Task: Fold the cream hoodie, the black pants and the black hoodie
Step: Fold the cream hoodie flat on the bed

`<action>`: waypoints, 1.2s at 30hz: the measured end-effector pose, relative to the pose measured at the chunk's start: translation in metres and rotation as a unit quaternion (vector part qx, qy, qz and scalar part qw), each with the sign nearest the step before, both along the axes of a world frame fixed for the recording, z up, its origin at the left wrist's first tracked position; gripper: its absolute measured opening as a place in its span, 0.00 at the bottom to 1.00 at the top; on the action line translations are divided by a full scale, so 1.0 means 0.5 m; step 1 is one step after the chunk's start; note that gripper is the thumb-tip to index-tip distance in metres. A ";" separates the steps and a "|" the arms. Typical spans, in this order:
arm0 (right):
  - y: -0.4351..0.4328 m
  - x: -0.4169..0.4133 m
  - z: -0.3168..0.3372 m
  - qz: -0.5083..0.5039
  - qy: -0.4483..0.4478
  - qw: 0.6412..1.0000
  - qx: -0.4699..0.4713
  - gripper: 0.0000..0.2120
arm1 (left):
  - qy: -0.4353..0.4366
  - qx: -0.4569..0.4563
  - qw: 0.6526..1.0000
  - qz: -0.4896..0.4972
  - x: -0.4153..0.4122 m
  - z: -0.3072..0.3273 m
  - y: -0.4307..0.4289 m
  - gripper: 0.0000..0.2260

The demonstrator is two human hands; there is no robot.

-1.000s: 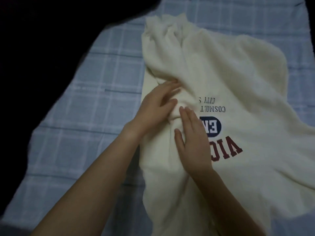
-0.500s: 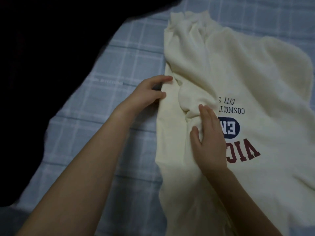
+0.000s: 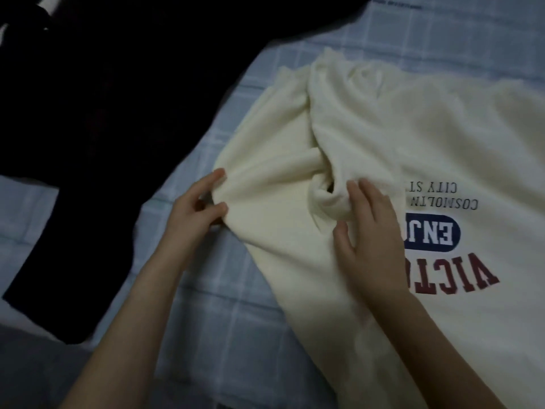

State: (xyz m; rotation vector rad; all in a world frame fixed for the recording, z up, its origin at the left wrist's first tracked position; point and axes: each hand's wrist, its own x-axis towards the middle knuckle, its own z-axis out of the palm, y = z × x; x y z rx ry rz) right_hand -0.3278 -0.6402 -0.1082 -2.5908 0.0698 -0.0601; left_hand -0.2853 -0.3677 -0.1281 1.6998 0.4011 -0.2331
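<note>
The cream hoodie (image 3: 413, 137) lies spread on the bed, its red and navy print facing me upside down. My left hand (image 3: 197, 211) pinches the hoodie's left edge between thumb and fingers. My right hand (image 3: 371, 237) lies flat on the cloth, fingers straight, pressing beside a bunched sleeve cuff (image 3: 330, 199) next to the print. Black clothing (image 3: 97, 119) lies in a dark heap at the upper left; I cannot tell the pants from the black hoodie.
A pale blue checked bedsheet (image 3: 206, 305) covers the bed under everything. A strip of the black cloth hangs down at the left toward the near edge (image 3: 59, 276). Something shiny (image 3: 44, 1) shows at the top left corner.
My left hand slid off the middle of the hoodie to its left edge and took hold of it. My right hand stayed pressed by the print. The view shifted left.
</note>
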 end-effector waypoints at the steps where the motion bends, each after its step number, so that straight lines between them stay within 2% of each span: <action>1: 0.022 0.007 0.002 0.019 -0.035 0.999 0.015 0.27 | -0.006 0.007 1.000 -0.017 0.012 -0.005 0.001 0.23; 4: 0.079 0.039 0.012 0.068 -0.116 0.990 0.038 0.25 | -0.045 0.036 0.997 -0.056 0.068 -0.017 -0.008 0.21; 7: 0.119 0.073 0.016 0.130 -0.158 0.979 0.006 0.23 | -0.043 0.028 0.993 -0.102 0.109 -0.016 -0.023 0.23; 10: 0.149 0.085 0.017 0.159 -0.098 0.982 -0.015 0.23 | -0.087 -0.021 0.993 -0.077 0.098 0.008 0.000 0.27; 12: 0.163 0.079 0.017 0.171 -0.078 0.981 -0.057 0.24 | -0.123 -0.044 0.991 -0.013 0.053 0.016 0.044 0.29; 14: 0.175 0.075 0.016 0.193 -0.059 0.975 -0.094 0.24 | -0.115 -0.038 0.992 0.037 -0.007 0.011 0.093 0.30; 18: 0.205 0.092 0.005 0.218 0.022 0.965 -0.142 0.27 | -0.040 0.017 0.998 -0.036 -0.051 -0.013 0.149 0.31; 20: 0.220 0.112 -0.001 0.214 0.036 0.964 -0.152 0.28 | -0.057 0.012 0.997 -0.042 -0.023 -0.009 0.160 0.31; 24: 0.235 0.167 0.003 0.162 0.103 0.979 -0.065 0.31 | -0.068 0.006 0.997 -0.041 0.043 0.005 0.171 0.26; 27: 0.237 0.209 0.025 0.211 0.179 0.960 0.047 0.31 | -0.062 -0.031 0.997 -0.045 0.070 0.008 0.167 0.24; 29: 0.242 0.229 0.055 0.220 0.185 0.948 0.137 0.27 | -0.078 -0.052 0.995 -0.036 0.079 0.023 0.170 0.25; 32: 0.269 0.237 0.113 0.195 0.141 0.944 0.225 0.26 | -0.140 -0.073 0.987 0.001 0.072 0.075 0.194 0.26; 36: 0.340 0.260 0.193 0.225 0.016 0.939 0.259 0.26 | -0.258 -0.068 0.962 0.050 0.046 0.174 0.263 0.26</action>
